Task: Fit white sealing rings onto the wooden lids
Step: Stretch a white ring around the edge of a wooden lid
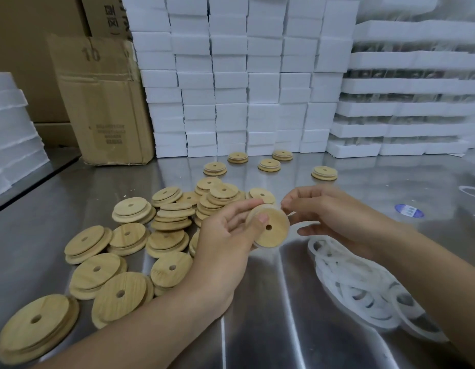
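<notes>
Left hand (pixel 225 235) grip holds the wooden lid (pixel 271 233) above the bench (pixel 257 315) centre. Right hand (pixel 327 211) grip pinches the sealing ring (pixel 291 214) at the lid rim. Risk: uneven stretch twists the ring or snaps it off.

Pale tan wooden lids (pixel 129 237) with fine straight grain lie on a shiny silver-grey metal table (pixel 257 328). Near right, a heap of translucent white sealing rings (pixel 359 286). Far back, white foam boxes (pixel 231 75); far left, a brown cardboard box (pixel 103 102) with dark print. A blue-and-white oval sticker (pixel 408 210) lies at right.
</notes>
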The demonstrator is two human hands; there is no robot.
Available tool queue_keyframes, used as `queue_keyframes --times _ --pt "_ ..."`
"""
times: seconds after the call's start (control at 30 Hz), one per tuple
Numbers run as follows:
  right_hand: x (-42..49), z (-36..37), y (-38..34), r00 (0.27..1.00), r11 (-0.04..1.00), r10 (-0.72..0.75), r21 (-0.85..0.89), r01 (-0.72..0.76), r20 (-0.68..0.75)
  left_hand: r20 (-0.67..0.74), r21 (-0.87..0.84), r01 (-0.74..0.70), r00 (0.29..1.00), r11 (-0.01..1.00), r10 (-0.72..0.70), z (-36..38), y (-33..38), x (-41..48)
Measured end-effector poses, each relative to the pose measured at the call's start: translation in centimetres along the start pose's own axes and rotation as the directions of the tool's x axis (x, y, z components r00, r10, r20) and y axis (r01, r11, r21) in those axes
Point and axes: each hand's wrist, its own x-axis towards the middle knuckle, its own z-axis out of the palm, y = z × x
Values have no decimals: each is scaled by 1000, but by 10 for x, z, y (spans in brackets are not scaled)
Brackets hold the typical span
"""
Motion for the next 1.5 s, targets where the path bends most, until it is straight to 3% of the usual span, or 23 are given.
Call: queue_keyframes --times 0.1,0.2,0.27,0.37,0.53,0.7,0.83,0.93,1.0,1.07,1.33,1.43,1.5 --pt "-1 -2 -1 1000 1000 -11 5 11 -26 -13 -18 -2 1000 1000 2 0 0 0" --pt "-4 -2 -3 994 998 -37 -55 43 99 -28 -27 -19 999 999 18 0 0 0" --pt "-4 -3 -3 993 995 -45 -85 55 109 -43 -22 -27 999 999 26 1 -1 1" --pt "2 -17 2 992 994 -71 -93 62 -100 -60 -13 -21 998 1000 20 2 -2 1" --pt "14 -50 24 909 995 27 -79 -65 -416 -76 23 34 997 999 -32 0 -1 0" --pt "21 -55 47 801 838 -81 -475 -268 -594 -98 63 47 994 997 -40 1 1 0" --pt "22 -52 51 826 828 -48 -485 -281 -561 -113 77 51 993 996 -42 2 3 -2" --pt "19 -52 41 888 965 58 -202 -166 -456 -112 85 50 993 995 -40 3 4 -2" --pt "17 -52 34 940 995 55 -56 -78 -337 -112 91 52 993 994 -42 3 4 -3" --pt "17 -49 32 957 994 24 -96 -54 -289 -115 99 52 993 994 -40 3 5 -3" --pt "21 -48 34 943 976 48 -185 -114 -328 -98 183 65 994 981 -48 3 4 -4" --pt "17 -57 30 974 949 66 -287 -128 -216 -48 234 30 999 972 -19 3 3 -4" --pt "10 -66 24 989 907 138 -395 -148 -54 -3 278 -38 999 960 40 4 3 -6"
